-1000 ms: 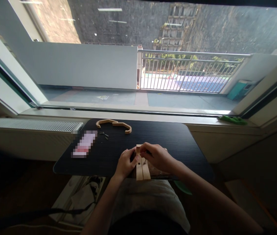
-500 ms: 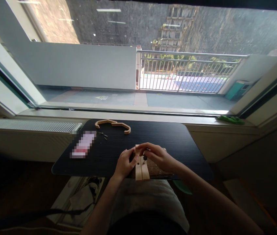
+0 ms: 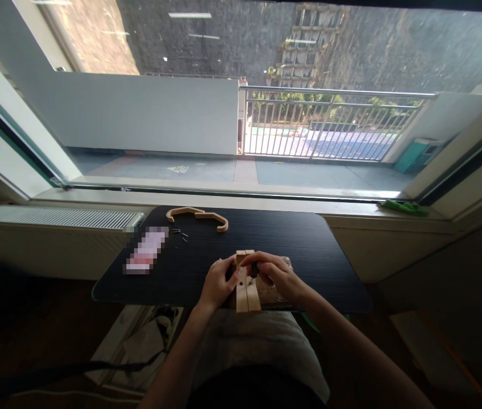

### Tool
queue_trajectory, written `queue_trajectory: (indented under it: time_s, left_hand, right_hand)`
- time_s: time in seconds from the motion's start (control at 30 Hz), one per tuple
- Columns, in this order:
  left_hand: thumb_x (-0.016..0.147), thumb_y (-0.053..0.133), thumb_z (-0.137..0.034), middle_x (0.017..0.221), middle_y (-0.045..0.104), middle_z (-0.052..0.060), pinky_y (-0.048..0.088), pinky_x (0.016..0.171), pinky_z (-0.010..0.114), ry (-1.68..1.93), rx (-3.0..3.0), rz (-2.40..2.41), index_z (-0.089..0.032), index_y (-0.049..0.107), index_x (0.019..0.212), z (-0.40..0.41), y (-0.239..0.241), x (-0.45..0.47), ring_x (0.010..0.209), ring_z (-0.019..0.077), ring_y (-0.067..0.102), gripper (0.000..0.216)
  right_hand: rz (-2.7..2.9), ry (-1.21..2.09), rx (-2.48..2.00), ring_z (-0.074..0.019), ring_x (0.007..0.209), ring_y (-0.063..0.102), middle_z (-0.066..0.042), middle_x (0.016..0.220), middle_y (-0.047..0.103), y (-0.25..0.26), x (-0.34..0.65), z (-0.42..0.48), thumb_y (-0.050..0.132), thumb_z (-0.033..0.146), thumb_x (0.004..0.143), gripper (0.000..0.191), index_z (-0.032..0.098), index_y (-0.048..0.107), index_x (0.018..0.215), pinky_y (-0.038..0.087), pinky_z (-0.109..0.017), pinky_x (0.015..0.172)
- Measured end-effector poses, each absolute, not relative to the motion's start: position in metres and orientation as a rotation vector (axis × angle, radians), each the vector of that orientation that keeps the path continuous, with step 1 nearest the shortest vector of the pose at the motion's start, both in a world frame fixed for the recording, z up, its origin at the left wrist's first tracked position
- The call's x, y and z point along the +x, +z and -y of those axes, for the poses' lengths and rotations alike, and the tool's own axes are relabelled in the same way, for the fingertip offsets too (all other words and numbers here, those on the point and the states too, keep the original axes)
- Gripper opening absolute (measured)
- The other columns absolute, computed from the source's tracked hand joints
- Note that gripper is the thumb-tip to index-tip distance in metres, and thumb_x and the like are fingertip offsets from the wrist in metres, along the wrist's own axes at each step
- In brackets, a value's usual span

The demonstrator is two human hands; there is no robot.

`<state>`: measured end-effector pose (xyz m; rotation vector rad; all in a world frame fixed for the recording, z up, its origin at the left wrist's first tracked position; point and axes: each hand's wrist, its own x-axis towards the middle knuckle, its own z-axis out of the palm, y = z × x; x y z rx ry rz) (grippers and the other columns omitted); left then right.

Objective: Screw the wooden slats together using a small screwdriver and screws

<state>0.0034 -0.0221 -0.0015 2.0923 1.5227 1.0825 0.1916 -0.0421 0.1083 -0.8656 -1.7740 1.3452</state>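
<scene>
At the near edge of a black table lies a pair of pale wooden slats, side by side and pointing toward me. My left hand grips the slats from the left, fingers curled against the wood. My right hand is closed in a pinch on a small dark tool that stands on the slats near their far end. A brownish flat piece lies under my right hand.
Two curved wooden pieces lie at the table's far edge, with a few small screws beside them. A blurred pink card rests at the left. Beyond are a radiator, a windowsill with a green cloth, and a window.
My right hand has drawn back a little toward me along the slats, uncovering their far end. The left hand and the slats stay in place.
</scene>
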Motion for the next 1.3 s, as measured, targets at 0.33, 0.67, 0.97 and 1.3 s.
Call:
queue_trajectory:
  time_s: [0.33,0.67,0.97,1.3]
  left_hand:
    - [0.082,0.054,-0.027,0.107,0.074,0.004,0.046,0.103,0.045,1.061,2.092,-1.508,-0.024,0.065,0.115,0.023,0.003,0.004,0.101,0.0246,0.067,0.035]
    - [0.080,0.060,-0.034,0.110,0.073,0.007,0.046,0.104,0.047,1.023,2.102,-1.492,-0.021,0.065,0.117,0.023,0.004,0.002,0.104,0.0270,0.067,0.040]
    - [0.077,0.064,-0.033,0.118,0.071,0.006,0.044,0.107,0.047,1.043,2.069,-1.496,-0.023,0.064,0.120,0.022,-0.001,0.001,0.111,0.0278,0.064,0.044]
    - [0.075,0.067,-0.034,0.117,0.071,0.006,0.044,0.107,0.047,1.049,2.023,-1.494,-0.022,0.066,0.119,0.022,0.000,0.000,0.111,0.0278,0.064,0.045]
  right_hand:
    - [1.801,1.303,-0.831,-0.0103,0.061,0.047,-0.004,0.086,0.063,0.108,0.190,0.048,0.043,0.024,0.091,0.022,0.017,0.063,0.098,0.038,-0.023,0.054]
    - [1.859,1.163,-0.793,-0.0101,0.058,0.048,-0.001,0.072,0.058,0.112,0.188,0.048,0.043,0.022,0.094,0.021,0.016,0.063,0.095,0.040,-0.023,0.054]
    - [2.026,0.941,-0.911,-0.0108,0.062,0.056,-0.002,0.080,0.066,0.111,0.192,0.046,0.043,0.024,0.095,0.025,0.018,0.065,0.105,0.045,-0.023,0.060]
    - [2.188,0.792,-0.990,-0.0129,0.071,0.063,-0.005,0.095,0.071,0.117,0.199,0.045,0.045,0.022,0.095,0.027,0.021,0.065,0.113,0.047,-0.024,0.067]
